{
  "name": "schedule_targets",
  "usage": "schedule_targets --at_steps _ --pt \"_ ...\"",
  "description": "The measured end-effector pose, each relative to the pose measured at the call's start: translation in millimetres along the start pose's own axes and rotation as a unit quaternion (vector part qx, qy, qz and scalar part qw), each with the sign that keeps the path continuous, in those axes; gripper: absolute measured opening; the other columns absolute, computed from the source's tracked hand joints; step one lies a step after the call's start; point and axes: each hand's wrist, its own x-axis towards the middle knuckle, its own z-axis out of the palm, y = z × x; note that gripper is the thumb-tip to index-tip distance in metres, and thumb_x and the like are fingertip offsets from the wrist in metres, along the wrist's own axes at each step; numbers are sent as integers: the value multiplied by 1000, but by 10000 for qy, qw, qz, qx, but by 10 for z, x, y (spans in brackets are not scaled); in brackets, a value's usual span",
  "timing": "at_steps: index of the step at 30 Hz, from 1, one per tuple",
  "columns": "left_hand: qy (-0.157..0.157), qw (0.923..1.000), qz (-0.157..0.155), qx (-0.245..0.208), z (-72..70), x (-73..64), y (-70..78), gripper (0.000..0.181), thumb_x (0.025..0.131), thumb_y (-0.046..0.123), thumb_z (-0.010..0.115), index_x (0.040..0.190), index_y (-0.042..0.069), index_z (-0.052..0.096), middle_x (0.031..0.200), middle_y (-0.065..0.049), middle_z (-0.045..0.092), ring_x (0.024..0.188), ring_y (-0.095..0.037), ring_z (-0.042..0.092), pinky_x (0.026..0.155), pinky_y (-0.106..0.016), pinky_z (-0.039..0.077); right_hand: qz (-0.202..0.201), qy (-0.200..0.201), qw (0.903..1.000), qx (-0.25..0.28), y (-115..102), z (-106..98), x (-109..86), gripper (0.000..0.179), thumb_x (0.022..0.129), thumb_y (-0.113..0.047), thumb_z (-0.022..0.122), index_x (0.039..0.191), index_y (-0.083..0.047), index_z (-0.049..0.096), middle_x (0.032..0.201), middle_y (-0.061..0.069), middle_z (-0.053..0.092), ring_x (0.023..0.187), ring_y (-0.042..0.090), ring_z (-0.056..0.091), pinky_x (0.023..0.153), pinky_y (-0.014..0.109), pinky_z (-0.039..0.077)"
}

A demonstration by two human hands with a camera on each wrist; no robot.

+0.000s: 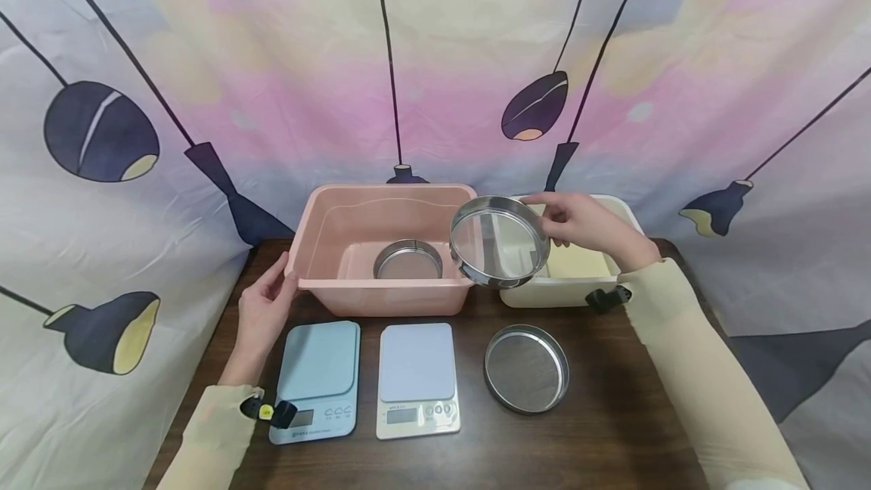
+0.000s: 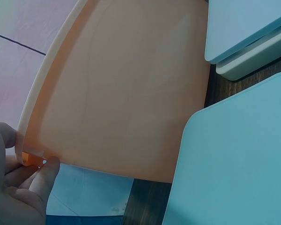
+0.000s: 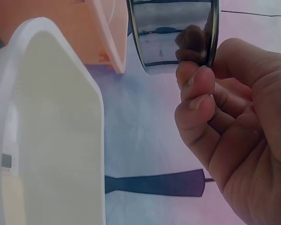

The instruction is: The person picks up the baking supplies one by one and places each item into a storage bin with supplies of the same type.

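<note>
My right hand [image 1: 587, 224] pinches the rim of a round metal sieve [image 1: 499, 240], holding it raised and tilted where the two bins meet. In the right wrist view, thumb and fingers [image 3: 196, 84] clasp the shiny sieve wall [image 3: 171, 35]. At the pink basin's [image 1: 384, 299] left front corner, my left hand [image 1: 261, 316] grips the rim, fingertips around the edge in the left wrist view. A smaller sieve [image 1: 410, 262] lies inside that basin. Behind the raised sieve stands a white bin [image 1: 558, 295] with a pale yellow block-like thing [image 1: 578, 262] inside.
On the dark wooden table [image 1: 517, 452], a blue kitchen scale [image 1: 318, 360] and a white kitchen scale [image 1: 417, 361] lie before the basin. Another round sieve [image 1: 527, 369] rests right of them. A patterned cloth [image 1: 306, 82] hangs behind the bins.
</note>
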Motion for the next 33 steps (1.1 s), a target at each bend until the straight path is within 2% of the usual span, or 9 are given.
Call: schedule_targets --at_steps 4,14,25,33 --pt "-14 10000 -5 -4 2 5 -2 49 105 14 61 151 2 52 146 -27 56 90 22 60 79 -5 53 -32 -82 9999 84 -19 5 100 52 96 -1 54 148 -6 57 77 10 65 62 21 56 51 29 46" --pt "-71 9999 -65 -34 3 15 14 49 105 16 61 152 6 52 146 -26 56 90 22 60 78 -5 53 -188 -58 9998 -92 -87 19 333 52 96 -2 54 148 -8 58 72 7 64 59 22 56 52 31 47" --pt "-37 10000 6 45 1 14 4 49 105 15 61 152 3 51 145 -27 56 88 21 60 78 -4 52 -64 -154 9997 160 -181 65 594 50 98 -4 53 147 -7 57 70 7 61 59 22 55 55 32 46" --pt "-28 10000 46 12 -4 3 -2 49 105 14 61 151 2 52 147 -26 55 91 21 60 79 -5 52 -117 -281 9995 94 -255 106 792 49 96 -3 52 145 -6 58 70 7 61 58 21 55 55 32 47"
